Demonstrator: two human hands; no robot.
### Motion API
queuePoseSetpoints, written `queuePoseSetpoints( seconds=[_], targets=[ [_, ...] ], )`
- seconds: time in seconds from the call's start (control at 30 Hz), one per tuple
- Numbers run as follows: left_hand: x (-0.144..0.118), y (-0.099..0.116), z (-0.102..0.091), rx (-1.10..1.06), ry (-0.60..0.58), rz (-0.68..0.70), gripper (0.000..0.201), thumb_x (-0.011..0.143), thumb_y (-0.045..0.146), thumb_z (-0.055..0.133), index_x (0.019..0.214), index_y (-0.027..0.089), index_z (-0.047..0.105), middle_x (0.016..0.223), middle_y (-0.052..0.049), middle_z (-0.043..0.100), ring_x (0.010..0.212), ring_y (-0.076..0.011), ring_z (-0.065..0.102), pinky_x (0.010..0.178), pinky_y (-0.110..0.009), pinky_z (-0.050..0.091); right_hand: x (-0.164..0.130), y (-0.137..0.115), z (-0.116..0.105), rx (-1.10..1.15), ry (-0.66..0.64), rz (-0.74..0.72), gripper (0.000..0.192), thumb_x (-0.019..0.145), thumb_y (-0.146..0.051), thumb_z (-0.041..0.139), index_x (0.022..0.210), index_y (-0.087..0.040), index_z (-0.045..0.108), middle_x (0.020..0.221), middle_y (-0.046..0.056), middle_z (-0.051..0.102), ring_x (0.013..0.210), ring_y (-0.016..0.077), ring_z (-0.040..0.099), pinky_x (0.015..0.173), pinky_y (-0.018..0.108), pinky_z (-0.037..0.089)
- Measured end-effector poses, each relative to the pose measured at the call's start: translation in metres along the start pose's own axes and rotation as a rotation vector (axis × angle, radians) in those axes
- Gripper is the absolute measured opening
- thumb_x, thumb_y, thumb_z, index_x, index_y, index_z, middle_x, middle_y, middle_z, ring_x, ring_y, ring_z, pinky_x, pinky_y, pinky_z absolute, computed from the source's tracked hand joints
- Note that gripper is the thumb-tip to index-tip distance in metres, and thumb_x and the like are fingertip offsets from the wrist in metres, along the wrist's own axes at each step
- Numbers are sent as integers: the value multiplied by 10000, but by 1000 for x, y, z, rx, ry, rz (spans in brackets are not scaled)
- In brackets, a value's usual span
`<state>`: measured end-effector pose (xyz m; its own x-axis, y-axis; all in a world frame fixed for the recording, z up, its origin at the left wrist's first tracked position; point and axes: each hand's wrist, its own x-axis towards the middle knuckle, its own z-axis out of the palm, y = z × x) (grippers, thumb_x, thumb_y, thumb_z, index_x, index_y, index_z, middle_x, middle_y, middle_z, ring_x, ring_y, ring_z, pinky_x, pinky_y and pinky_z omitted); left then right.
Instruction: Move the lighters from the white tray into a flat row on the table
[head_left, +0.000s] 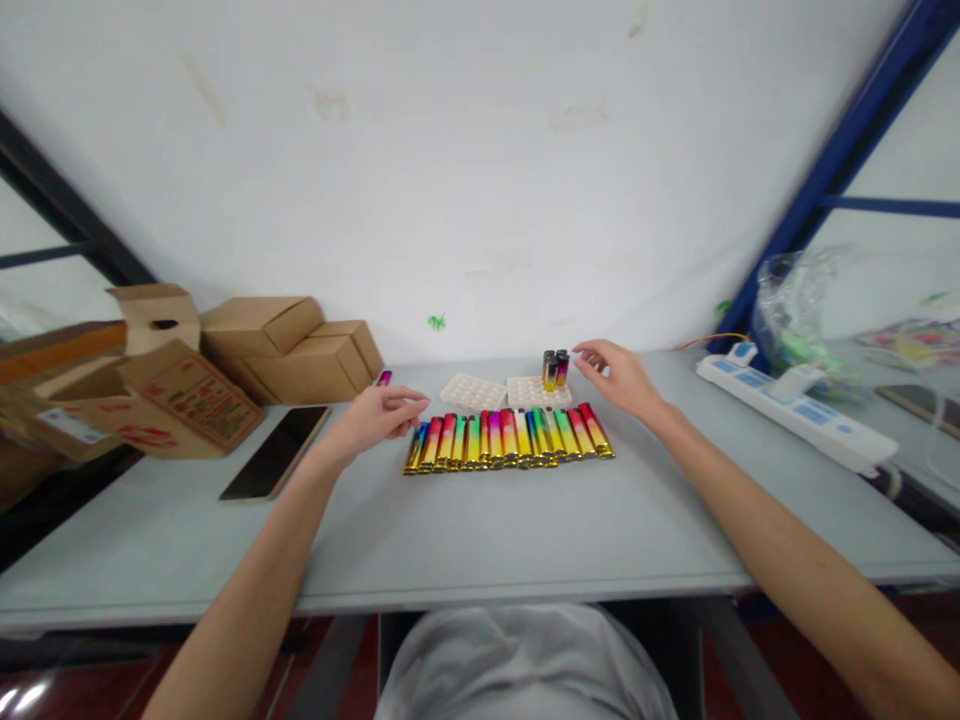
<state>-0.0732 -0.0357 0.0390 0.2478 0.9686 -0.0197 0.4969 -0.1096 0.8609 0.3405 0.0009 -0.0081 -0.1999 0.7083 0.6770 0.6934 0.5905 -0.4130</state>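
Note:
A row of shiny lighter-sized tubes (510, 437), red, green, purple and blue fading to gold, lies side by side on the table, stacked in places. My left hand (382, 412) hovers at the row's left end, fingers loosely stretched out, with nothing visible in them. Just beyond it a single purple tube (385, 378) shows, partly hidden by the hand. Several similar tubes (555, 370) stand upright in a white tray with holes (529, 390). My right hand (615, 375) is beside them, its fingers apart and holding nothing. A second white holed tray (472, 391) sits to the left.
Cardboard boxes (292, 350) are stacked at the back left, next to an opened carton (187, 395). A dark phone (277, 455) lies in front of them. To the right are a white power strip (795, 415) and a clear plastic bag (795, 300). A white wall (480, 180) rises behind the table.

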Motion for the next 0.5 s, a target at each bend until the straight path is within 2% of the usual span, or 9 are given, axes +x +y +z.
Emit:
queuePoseSetpoints(
  seconds=[0.1,0.2,0.33,0.5],
  targets=[
    [-1,5,2,-41,81,13,568,711,636,786,950,122,735,653,-48,676,531,-123,512,479,-240,366,1,2,9,119,-19,58,380,934,-450,653,1223,-204,633,1105,112,679,890,225,692,708,369,609],
    [0,6,4,-56,123,35,583,685,660,793,921,130,729,638,-43,673,522,-123,514,469,-237,366,5,3,16,182,-45,44,447,907,-435,693,1293,-223,617,1234,132,603,1005,243,681,757,393,639],
    [1,6,7,-61,139,50,605,665,686,792,900,134,720,620,-36,665,519,-122,519,471,-233,386,12,1,22,205,-87,16,369,919,-415,685,1238,-230,677,1186,117,605,1001,239,675,807,418,656],
    [1,4,11,-33,141,70,599,692,697,770,908,141,715,620,-36,665,524,-128,532,478,-236,407,14,0,21,261,-86,50,343,884,-421,727,1170,-232,713,1154,99,613,982,232,681,846,441,666]
  ],
)
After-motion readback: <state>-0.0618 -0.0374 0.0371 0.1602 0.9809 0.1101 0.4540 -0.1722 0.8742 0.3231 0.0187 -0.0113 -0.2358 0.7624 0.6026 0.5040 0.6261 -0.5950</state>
